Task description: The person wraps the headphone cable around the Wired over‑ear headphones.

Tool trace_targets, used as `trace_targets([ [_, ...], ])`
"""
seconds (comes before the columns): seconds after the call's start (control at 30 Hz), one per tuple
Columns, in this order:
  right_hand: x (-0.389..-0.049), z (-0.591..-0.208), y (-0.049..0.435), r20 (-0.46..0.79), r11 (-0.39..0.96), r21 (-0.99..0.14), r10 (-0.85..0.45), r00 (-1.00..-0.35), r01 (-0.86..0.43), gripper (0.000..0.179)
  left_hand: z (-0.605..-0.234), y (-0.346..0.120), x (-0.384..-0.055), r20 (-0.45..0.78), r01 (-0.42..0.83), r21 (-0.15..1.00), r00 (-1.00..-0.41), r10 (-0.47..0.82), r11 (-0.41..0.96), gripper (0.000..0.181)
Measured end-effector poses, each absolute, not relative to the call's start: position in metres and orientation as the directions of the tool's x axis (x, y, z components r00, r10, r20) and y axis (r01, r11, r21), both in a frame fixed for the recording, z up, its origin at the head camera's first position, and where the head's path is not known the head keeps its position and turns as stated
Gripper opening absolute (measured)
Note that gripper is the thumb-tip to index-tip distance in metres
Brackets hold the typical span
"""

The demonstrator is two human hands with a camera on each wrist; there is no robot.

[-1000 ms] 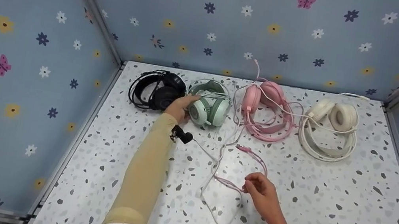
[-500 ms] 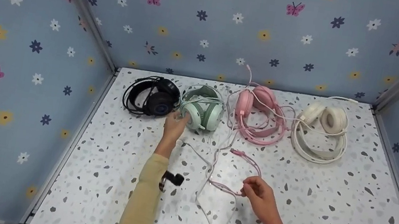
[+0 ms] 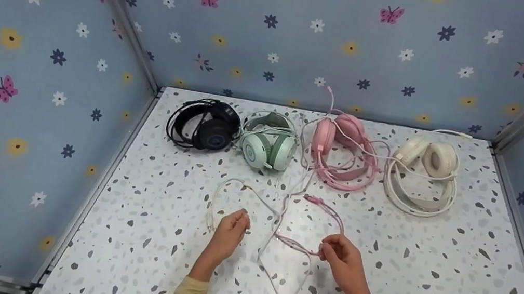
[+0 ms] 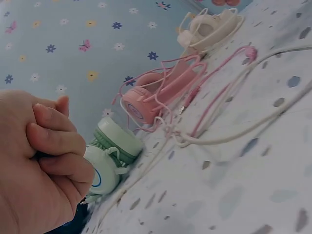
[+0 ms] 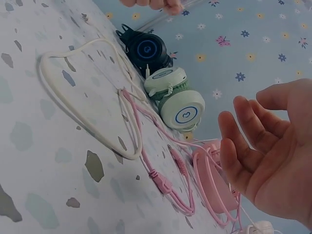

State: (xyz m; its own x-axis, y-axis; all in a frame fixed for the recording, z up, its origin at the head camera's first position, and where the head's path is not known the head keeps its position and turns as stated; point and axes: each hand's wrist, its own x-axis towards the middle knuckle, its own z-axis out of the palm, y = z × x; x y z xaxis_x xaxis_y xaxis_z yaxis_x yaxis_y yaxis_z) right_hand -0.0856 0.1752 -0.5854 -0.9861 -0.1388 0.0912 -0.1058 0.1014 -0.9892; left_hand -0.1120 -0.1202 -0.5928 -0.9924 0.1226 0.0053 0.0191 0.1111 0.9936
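Left hand [image 3: 229,234] curled, seemingly empty, right hand [image 3: 345,260] empty, loosely bent beside pink cable [image 5: 162,183], white cable [image 4: 214,142] looping between hands on surface [image 3: 138,232], green headphones [image 3: 255,151] behind with blue ring emblem [image 5: 189,115], hard to read

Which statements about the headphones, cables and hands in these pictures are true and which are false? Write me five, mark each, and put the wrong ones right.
1. In the head view, the black headphones lie left of the green headphones. True.
2. The white headphones lie between the green headphones and the pink headphones. False: the pink headphones are in between.
3. The pink cable and the white cable overlap on the table. True.
4. The left hand touches the black headphones. False: the left hand is apart from all the headphones.
5. The right hand is nearer the pink cable than the black headphones. True.
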Motion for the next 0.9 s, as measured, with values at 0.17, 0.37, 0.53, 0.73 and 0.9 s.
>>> trace_targets([
  [0.17,-0.088,-0.590,0.184,0.079,0.218,-0.971,-0.084,-0.993,-0.096,0.014,-0.583,-0.101,-0.093,0.028,0.058,0.984,-0.983,0.179,0.170,0.044],
  [0.37,-0.095,-0.590,0.192,0.023,0.352,-0.935,-0.037,-0.999,-0.035,0.012,-0.572,-0.081,-0.090,0.036,0.069,0.988,-0.972,0.230,0.135,0.014],
  [0.53,-0.108,-0.579,0.199,0.037,0.476,-0.878,-0.046,-0.998,-0.055,0.010,-0.568,-0.067,-0.098,0.145,0.178,0.972,-0.968,0.203,0.154,0.030],
  [0.73,-0.138,-0.564,0.205,0.212,0.704,-0.670,-0.123,-0.970,-0.236,0.015,-0.576,-0.060,-0.102,0.099,0.151,0.973,-0.957,0.272,0.177,0.015],
  [0.9,-0.187,-0.560,0.207,0.299,0.797,-0.525,-0.155,-0.941,-0.298,0.032,-0.599,-0.057,-0.109,0.040,0.109,0.974,-0.946,0.322,0.198,0.020],
])
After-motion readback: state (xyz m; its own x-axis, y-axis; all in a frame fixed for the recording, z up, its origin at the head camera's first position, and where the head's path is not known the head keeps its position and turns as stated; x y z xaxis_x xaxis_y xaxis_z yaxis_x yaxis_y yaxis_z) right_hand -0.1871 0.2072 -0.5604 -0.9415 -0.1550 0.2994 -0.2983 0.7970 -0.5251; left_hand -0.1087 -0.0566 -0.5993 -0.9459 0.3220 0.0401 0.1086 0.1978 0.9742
